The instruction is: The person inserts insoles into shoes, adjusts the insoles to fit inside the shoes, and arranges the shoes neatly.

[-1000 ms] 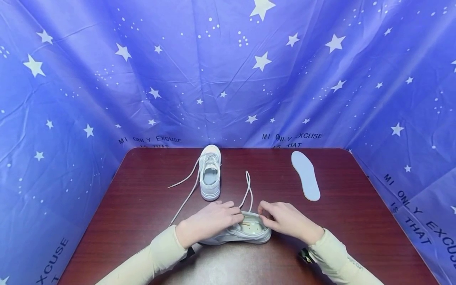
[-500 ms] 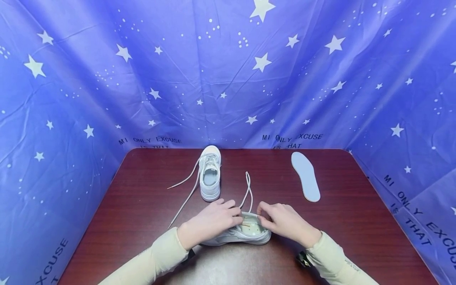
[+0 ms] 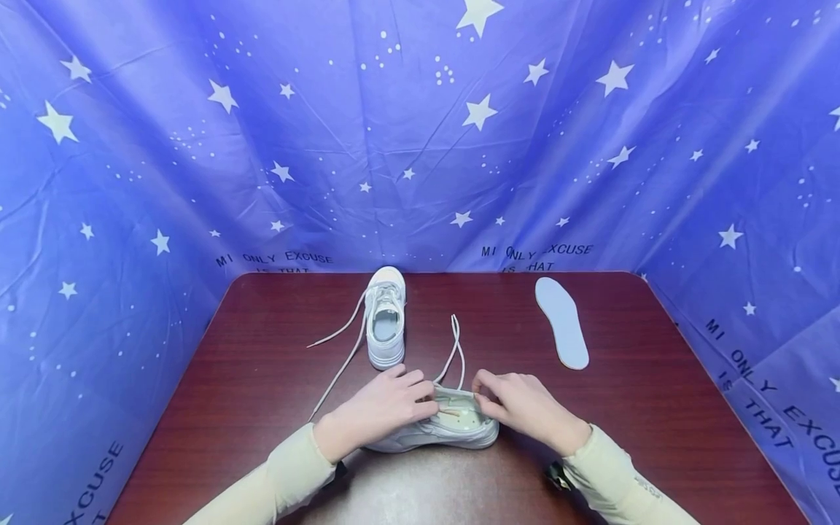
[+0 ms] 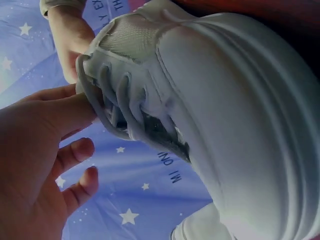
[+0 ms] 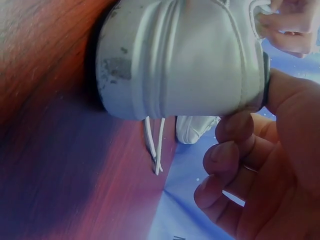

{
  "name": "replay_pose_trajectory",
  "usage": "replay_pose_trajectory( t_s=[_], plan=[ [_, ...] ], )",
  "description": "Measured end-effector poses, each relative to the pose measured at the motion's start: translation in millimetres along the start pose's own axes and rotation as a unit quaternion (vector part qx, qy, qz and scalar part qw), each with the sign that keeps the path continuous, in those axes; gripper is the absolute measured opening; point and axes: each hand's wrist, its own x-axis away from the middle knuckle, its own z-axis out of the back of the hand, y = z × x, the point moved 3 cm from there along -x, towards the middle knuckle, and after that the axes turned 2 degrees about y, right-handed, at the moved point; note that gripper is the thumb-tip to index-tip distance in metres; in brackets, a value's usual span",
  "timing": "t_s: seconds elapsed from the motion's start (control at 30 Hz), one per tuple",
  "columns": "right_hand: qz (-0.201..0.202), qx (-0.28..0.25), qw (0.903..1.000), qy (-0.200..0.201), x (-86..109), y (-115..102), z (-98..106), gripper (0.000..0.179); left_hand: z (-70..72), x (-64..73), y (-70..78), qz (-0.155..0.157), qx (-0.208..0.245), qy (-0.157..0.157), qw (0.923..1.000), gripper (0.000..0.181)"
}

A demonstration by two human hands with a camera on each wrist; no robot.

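A white lace-up sneaker (image 3: 440,439) lies sideways before me, toe to the left. My left hand (image 3: 377,408) grips it at the tongue, with thumb and forefinger by the top of the laces (image 4: 127,107) in the left wrist view; the remaining fingers are held off the shoe. At the heel end, my right hand (image 3: 530,410) pinches the collar between thumb and forefinger, as the heel (image 5: 195,65) in the right wrist view shows. Between the hands the opening reveals a pale inner sole (image 3: 466,420) with small dark dots. The toe is partly hidden by my left hand.
Behind stands a second white sneaker (image 3: 387,351), toe pointing away, its loose laces (image 3: 341,373) trailing left. A white insole (image 3: 563,324) lies at the back right of the dark red table (image 3: 630,408). Past the near sneaker extends a lace loop (image 3: 456,346). Blue starry cloth (image 3: 407,131) encloses the table.
My left hand has shifted slightly left toward the toe, exposing more of the opening. My right hand keeps its hold on the collar, and the sneaker stays nearly in place.
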Motion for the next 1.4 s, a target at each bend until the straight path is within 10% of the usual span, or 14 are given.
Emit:
replay_pose_trajectory(
  t_s=[1.4],
  plan=[
    [-0.107,0.087,0.9903,0.017,10.7,52.6,30.5,0.009,-7.3,20.3,-4.7,0.054,0.129,0.005,0.9902,0.014]
  ],
)
